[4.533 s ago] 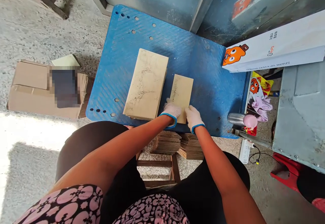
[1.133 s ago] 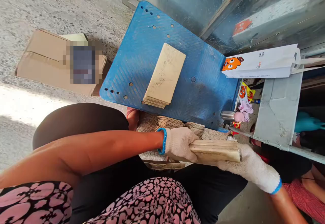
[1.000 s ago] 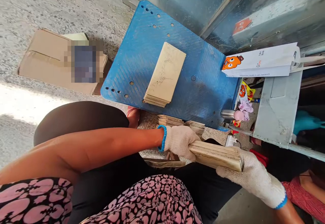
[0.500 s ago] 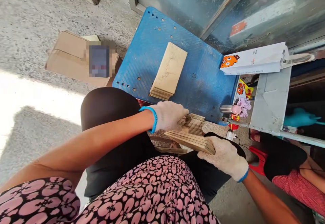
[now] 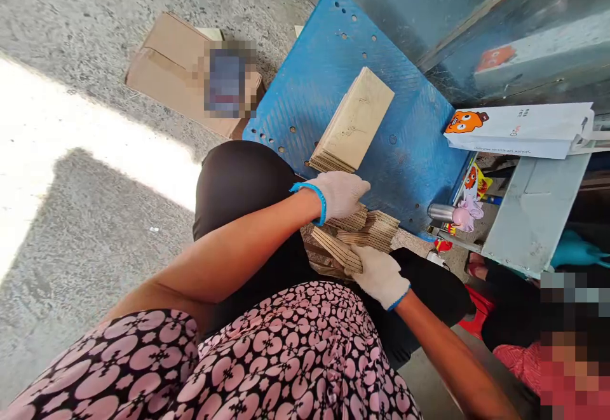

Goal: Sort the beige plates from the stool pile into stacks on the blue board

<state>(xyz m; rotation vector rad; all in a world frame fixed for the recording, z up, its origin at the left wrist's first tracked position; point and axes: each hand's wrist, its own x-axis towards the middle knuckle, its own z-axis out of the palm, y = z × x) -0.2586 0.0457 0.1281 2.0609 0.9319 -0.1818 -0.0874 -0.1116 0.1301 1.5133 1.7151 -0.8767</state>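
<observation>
Both my hands wear white knit gloves with blue cuffs. My right hand grips the near end of a stack of thin wooden boards, which tilts down between my knees. My left hand rests with curled fingers on top of the board piles stacked under the blue table's near edge. Another stack of pale boards lies on the blue table.
A flattened cardboard box lies on the concrete floor to the left. A white paper bag with an orange cartoon lies on a grey metal unit to the right. A steel and pink bottle stands beside the table. Another person sits at lower right.
The stack I held at lap height has gone down and left between my knees. My left hand moved off its end onto the piles under the table. The view swung left.
</observation>
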